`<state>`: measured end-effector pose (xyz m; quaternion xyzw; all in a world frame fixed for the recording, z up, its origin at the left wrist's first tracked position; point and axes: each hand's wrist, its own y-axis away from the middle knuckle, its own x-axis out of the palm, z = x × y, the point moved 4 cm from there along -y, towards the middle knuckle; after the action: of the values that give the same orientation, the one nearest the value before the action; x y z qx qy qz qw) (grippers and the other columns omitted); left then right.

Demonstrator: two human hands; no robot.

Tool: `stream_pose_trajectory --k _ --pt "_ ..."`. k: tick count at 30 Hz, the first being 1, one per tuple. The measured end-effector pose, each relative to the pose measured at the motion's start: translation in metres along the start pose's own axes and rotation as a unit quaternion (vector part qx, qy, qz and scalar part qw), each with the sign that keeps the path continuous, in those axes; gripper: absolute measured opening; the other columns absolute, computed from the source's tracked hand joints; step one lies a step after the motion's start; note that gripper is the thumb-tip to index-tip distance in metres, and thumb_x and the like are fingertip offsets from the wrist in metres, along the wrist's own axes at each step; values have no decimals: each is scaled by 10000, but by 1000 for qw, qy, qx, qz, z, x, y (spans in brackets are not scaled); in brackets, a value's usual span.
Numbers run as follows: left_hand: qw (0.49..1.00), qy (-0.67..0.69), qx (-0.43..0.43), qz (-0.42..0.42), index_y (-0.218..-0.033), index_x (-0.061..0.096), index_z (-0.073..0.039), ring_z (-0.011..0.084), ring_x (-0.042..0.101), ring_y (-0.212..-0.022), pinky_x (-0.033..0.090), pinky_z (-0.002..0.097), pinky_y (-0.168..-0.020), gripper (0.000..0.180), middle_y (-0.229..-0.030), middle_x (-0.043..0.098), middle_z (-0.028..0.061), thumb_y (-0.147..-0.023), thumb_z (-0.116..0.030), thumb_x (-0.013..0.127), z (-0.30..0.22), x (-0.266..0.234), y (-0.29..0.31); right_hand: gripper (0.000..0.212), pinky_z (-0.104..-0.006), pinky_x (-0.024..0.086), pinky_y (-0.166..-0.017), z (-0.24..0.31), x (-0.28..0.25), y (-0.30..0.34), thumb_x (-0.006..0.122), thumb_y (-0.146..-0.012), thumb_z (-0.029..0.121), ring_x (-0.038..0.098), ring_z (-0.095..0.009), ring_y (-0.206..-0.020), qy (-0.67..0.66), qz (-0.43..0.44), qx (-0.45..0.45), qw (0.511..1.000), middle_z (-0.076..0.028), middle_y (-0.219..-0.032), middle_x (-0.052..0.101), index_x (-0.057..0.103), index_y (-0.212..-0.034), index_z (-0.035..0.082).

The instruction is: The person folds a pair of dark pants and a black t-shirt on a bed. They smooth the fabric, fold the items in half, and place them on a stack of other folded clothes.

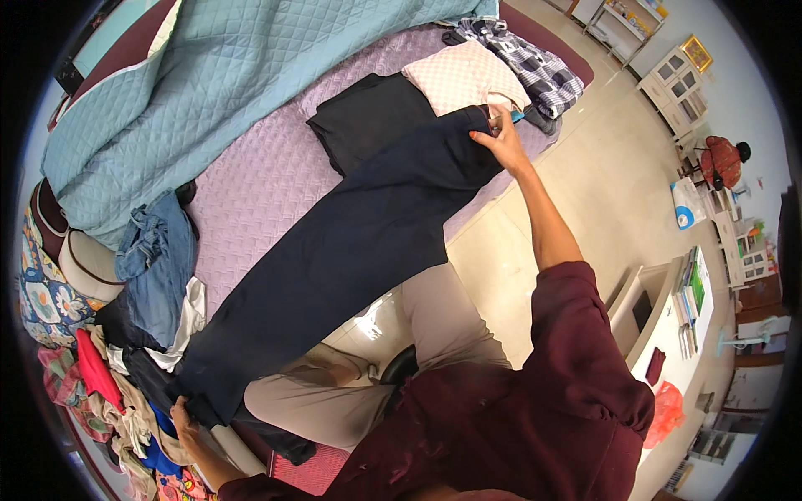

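A pair of dark navy trousers stretches between my hands, running from lower left to upper right across my lap and the bed edge. My right hand is closed on the waistband end, thumb on top. At the other end, my left hand grips the trouser legs near the hems; its fingers are partly hidden by the cloth. Beyond the waistband lie folded black trousers, a folded pale checked garment and a black-and-white plaid garment.
The bed has a lilac quilted cover and a bunched light-blue quilt. Blue jeans and a mixed heap of clothes lie at the left. A white desk with books stands at the right, on a tiled floor.
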<state>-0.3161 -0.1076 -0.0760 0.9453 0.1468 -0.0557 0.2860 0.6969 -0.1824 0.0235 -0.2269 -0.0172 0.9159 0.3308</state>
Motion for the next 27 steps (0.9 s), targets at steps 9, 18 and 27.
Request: stream_pose_trajectory --k 9,18,27 --pt "981 182 -15 66 -1251 560 26 287 608 -1081 491 426 -943 476 -1218 629 116 -931 -326 582 -12 16 13 380 -270 476 -908 6 -6 -20 798 -779 119 622 -134 -975 58 131 23 989 -20 -1061 674 669 -1131 53" --pt "997 -47 51 -37 -1054 652 25 207 646 -830 529 323 -762 273 -981 674 81 -908 -203 688 -11 -3 -17 305 -281 494 -856 -35 -56 -45 688 -870 42 643 -135 -918 -39 -28 24 999 -42 -1054 702 646 -1171 23" --pt "952 -241 138 -129 -1086 641 55 166 580 -883 462 291 -819 356 -984 643 63 -880 -225 719 -2 -19 -36 507 -301 508 -861 -78 -24 -66 781 -821 234 647 -177 -958 198 -8 29 980 -92 -1087 680 594 -1229 -3"
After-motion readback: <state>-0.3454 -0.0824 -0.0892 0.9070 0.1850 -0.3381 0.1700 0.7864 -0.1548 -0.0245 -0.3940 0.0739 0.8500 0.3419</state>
